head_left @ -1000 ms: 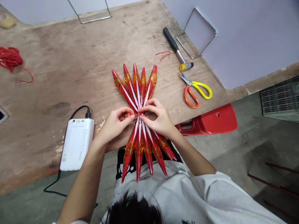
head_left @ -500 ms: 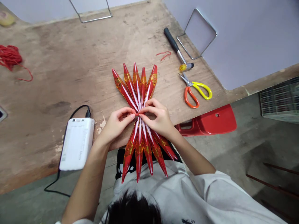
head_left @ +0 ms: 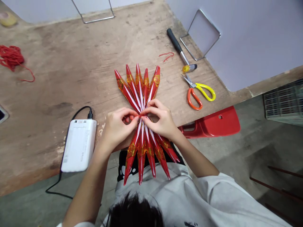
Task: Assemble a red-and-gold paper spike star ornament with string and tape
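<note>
head view, as i watch from the remote end: the left hand (head_left: pixel 116 130) and right hand (head_left: pixel 161 120) meet at the narrow waist of a bundle of red-and-gold foil spikes (head_left: pixel 142 88), over the near edge of the desk (head_left: pixel 71 63). the fingers (head_left: pixel 153 108) of both hands curl inward, their tips pinching the waist from either side; anything held between them is too small for me to tell. the spikes fan out both ways, the upper ones lying over the desk, the lower ones reaching past its edge above the black shorts (head_left: pixel 125 160). to the right sit orange-and-yellow scissors (head_left: pixel 197 94) and a black-handled tool (head_left: pixel 174 41), with a short red thread (head_left: pixel 167 56) just beside the tool. a coil of red cord (head_left: pixel 11 56) lies at the far left, and a white power bank (head_left: pixel 79 145) lies near the left hand.
</note>
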Demonstrator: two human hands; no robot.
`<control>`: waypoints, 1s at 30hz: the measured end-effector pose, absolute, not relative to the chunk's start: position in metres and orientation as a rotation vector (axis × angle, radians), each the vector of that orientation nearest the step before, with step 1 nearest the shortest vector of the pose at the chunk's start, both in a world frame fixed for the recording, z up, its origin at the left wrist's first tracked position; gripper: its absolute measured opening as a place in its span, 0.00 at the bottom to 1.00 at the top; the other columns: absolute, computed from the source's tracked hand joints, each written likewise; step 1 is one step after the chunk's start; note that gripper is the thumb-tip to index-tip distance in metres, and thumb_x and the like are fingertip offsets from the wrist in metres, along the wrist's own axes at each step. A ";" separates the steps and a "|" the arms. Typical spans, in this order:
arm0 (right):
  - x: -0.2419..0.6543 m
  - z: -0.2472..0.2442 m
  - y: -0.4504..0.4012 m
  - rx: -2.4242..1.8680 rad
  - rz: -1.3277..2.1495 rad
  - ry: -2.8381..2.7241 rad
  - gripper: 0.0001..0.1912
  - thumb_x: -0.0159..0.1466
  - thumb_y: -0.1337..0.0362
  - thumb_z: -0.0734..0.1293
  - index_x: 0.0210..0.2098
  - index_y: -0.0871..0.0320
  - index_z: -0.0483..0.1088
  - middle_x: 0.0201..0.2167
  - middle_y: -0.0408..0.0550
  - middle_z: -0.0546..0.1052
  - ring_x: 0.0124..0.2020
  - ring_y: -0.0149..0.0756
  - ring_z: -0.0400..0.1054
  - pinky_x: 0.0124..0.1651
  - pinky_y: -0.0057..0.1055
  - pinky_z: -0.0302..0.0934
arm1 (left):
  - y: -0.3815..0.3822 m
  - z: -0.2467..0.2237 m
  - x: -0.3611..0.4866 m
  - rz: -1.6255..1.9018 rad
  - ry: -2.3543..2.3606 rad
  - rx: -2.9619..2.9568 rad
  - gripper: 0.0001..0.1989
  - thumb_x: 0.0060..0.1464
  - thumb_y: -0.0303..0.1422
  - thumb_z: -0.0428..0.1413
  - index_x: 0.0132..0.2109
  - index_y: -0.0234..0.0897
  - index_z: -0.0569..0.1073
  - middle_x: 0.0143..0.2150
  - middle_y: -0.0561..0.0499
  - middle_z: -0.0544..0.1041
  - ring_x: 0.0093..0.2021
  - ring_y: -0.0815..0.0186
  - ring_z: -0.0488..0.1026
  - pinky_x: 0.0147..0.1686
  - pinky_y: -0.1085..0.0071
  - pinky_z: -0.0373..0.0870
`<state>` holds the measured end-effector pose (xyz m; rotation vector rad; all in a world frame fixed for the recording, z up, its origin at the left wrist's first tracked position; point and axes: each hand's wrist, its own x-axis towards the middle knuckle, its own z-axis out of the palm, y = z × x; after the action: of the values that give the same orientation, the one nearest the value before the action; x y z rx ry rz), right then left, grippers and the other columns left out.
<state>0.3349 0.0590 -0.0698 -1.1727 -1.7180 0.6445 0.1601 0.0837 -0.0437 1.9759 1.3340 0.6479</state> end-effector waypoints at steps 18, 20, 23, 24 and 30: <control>0.338 -0.069 0.063 -1.164 0.614 -1.785 0.03 0.61 0.67 0.67 0.32 0.56 0.74 0.36 0.47 0.67 0.41 0.37 0.64 0.44 0.36 0.63 | 0.077 -0.059 0.158 0.772 1.306 1.585 0.07 0.48 0.35 0.61 0.33 0.36 0.79 0.28 0.53 0.76 0.27 0.71 0.66 0.28 0.74 0.62; 0.338 -0.070 0.062 -1.195 0.630 -1.758 0.04 0.60 0.69 0.67 0.31 0.56 0.74 0.35 0.46 0.66 0.40 0.37 0.64 0.44 0.36 0.63 | 0.078 -0.062 0.157 0.772 1.303 1.568 0.07 0.48 0.36 0.61 0.33 0.36 0.78 0.27 0.53 0.75 0.27 0.71 0.66 0.28 0.74 0.62; 0.338 -0.068 0.062 -1.233 0.637 -1.729 0.06 0.58 0.71 0.65 0.32 0.56 0.73 0.36 0.46 0.65 0.40 0.36 0.65 0.45 0.36 0.63 | 0.079 -0.065 0.158 0.772 1.318 1.544 0.08 0.48 0.36 0.60 0.33 0.36 0.78 0.27 0.53 0.75 0.26 0.71 0.65 0.27 0.75 0.62; 0.338 -0.066 0.062 -1.233 0.639 -1.730 0.06 0.58 0.71 0.65 0.33 0.56 0.73 0.37 0.47 0.66 0.41 0.37 0.65 0.45 0.36 0.63 | 0.079 -0.066 0.158 0.769 1.317 1.536 0.08 0.49 0.36 0.60 0.33 0.36 0.78 0.27 0.53 0.75 0.26 0.71 0.66 0.27 0.75 0.62; 0.340 -0.067 0.065 -1.166 0.664 -1.774 0.03 0.60 0.67 0.68 0.33 0.56 0.74 0.37 0.47 0.67 0.42 0.37 0.65 0.46 0.37 0.64 | 0.079 -0.068 0.159 0.771 1.290 1.513 0.10 0.49 0.38 0.60 0.35 0.36 0.77 0.29 0.52 0.75 0.27 0.71 0.66 0.28 0.74 0.63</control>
<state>0.3397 0.0647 -0.0673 -1.1664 -1.7745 0.6642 0.1591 0.0794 -0.0677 1.5133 1.2898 0.7710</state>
